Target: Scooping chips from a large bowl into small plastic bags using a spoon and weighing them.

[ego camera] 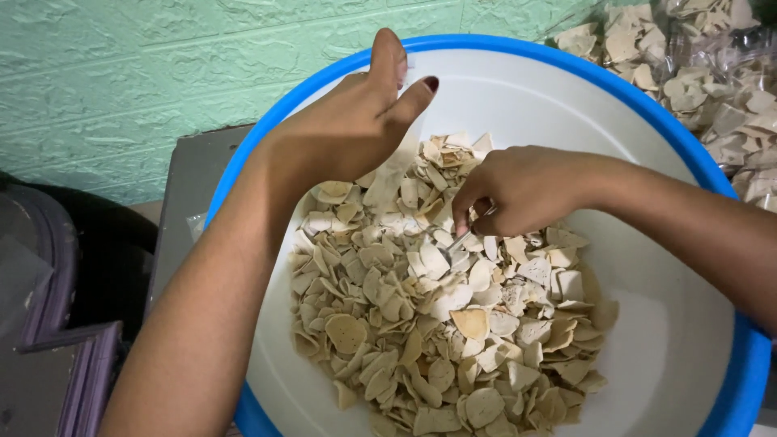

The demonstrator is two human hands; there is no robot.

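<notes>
The left hand (pixel 348 129) is lifted above the far side of the chip heap (pixel 445 307), its grip loosely spread, and seems to hold up a thin clear bag (pixel 396 166), hard to make out. The right hand (pixel 526 190) has its grip pinched on a few pale chips just below its fingertips (pixel 463 222). The heap lies in the white basin (pixel 647 348) with the blue rim. Doing this well likely means small pinches, a light squeeze since the chips look brittle, and the bag mouth kept wide and close.
</notes>
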